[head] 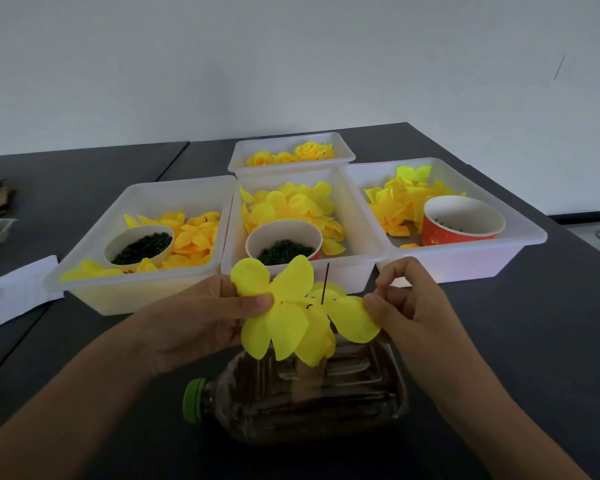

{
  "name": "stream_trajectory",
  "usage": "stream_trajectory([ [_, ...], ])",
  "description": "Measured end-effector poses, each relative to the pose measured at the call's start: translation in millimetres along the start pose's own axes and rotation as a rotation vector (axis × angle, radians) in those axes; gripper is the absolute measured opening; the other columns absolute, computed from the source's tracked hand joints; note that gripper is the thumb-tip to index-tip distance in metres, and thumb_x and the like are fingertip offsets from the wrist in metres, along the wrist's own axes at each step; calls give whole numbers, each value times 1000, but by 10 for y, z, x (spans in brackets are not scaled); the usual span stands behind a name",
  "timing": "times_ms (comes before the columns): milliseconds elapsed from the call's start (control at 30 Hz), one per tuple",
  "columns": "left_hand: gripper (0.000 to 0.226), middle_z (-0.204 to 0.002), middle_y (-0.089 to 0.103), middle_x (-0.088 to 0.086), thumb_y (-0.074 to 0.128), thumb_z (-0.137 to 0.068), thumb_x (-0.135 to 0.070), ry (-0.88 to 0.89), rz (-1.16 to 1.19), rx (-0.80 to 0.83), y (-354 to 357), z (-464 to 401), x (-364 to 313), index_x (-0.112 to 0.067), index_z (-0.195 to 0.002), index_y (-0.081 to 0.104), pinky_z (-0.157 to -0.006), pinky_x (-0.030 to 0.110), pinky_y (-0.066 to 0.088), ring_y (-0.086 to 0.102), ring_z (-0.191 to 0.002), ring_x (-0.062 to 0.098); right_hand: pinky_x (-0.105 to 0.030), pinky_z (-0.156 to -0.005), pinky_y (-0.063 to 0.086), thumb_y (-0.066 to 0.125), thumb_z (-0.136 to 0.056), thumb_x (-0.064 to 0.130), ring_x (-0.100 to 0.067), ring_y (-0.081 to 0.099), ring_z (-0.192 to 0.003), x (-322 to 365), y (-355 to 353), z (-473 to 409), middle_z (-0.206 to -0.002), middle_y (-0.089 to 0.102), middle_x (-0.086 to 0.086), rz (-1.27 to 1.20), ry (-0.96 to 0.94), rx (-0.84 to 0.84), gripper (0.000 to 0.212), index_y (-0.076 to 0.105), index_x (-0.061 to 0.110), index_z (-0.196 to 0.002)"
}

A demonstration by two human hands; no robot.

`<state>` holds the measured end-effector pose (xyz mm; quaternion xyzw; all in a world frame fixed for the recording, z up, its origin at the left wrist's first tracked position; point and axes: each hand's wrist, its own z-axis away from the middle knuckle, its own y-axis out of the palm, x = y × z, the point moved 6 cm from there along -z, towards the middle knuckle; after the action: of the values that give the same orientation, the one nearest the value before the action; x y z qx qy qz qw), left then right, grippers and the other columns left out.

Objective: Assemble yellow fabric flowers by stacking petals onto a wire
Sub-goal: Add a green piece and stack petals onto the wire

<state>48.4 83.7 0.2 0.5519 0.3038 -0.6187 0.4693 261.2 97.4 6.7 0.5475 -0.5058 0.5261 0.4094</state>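
A yellow fabric petal piece (288, 306) with several lobes sits around a thin dark wire (325, 283) that stands up from a brown plastic bottle (302, 393) lying on its side. My left hand (201, 317) pinches the petal piece at its left side, thumb on top. My right hand (409, 306) pinches the right lobe (354, 320) between thumb and fingers. The wire's tip pokes up above the petals.
Three white trays (136, 292) (347, 271) (465, 261) of loose yellow petals stand behind, each with a paper cup (284, 240) of small dark green parts. A fourth tray (291, 161) farther back holds finished flowers. White paper (11, 292) lies at the left.
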Motion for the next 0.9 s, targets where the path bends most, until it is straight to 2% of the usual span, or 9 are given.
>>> stream_trajectory([
  [67,20,-107,72,22,64,-88,-11,-33,-28,-32,-26,7,59,0,-100,75,-86,35,56,69,-101,33,-37,-63,53,57,-93,3,-30,60,-67,-34,10,30,-73,62,-17,134,-21,3,13,47,11,-95],
  [133,27,-113,70,23,63,-83,-12,-59,-53,-51,-44,13,104,3,-103,72,-82,32,57,69,-104,34,-29,-61,53,58,-92,5,-18,62,-69,-85,35,45,-71,62,-6,205,-27,12,16,47,15,-94],
  [300,19,-95,77,4,74,-71,-30,-37,-455,-119,-18,17,47,-18,-85,80,-72,19,55,73,-90,17,-14,-57,46,61,-92,13,-5,59,-68,-167,74,103,-70,58,8,399,-99,-58,26,41,29,-85],
  [400,40,-98,75,13,79,-69,-43,-44,-578,-121,-24,6,27,-10,-92,78,-82,39,58,70,-95,30,-3,-60,43,56,-95,15,-8,50,-58,-224,133,136,-66,48,13,517,-132,-80,32,35,31,-78],
  [467,55,-101,72,23,83,-70,-49,-59,-631,-117,-25,-10,29,-1,-97,75,-88,52,53,66,-98,41,-4,-63,43,56,-96,14,-7,50,-60,-267,161,139,-67,49,12,528,-123,-71,33,34,33,-80],
  [633,40,-106,75,11,79,-76,-42,-71,-446,5,-79,87,11,-9,-99,77,-83,28,56,70,-101,28,-20,-61,47,58,-94,11,-8,56,-71,-184,131,154,-64,52,8,500,-240,-65,30,40,31,-82],
  [700,38,-101,75,10,84,-71,-42,-37,-280,34,-161,199,-55,-15,-97,78,-82,29,56,72,-95,24,-22,-53,45,55,-95,17,-8,56,-66,-123,73,152,-65,55,3,454,-266,-55,20,43,29,-84],
  [767,40,-95,76,9,90,-63,-41,29,-164,-20,-288,291,-172,-18,-93,78,-78,31,57,73,-90,24,-19,-52,44,49,-95,23,-9,56,-64,-50,-24,148,-74,57,6,417,-289,-80,13,45,28,-85],
  [900,66,-103,75,8,97,-40,-50,103,-132,-232,-384,393,-430,-20,-97,79,-72,30,60,73,-91,20,-18,-51,40,43,-95,28,-10,51,-61,218,-163,151,-69,54,1,341,-346,-150,12,49,24,-85],
])
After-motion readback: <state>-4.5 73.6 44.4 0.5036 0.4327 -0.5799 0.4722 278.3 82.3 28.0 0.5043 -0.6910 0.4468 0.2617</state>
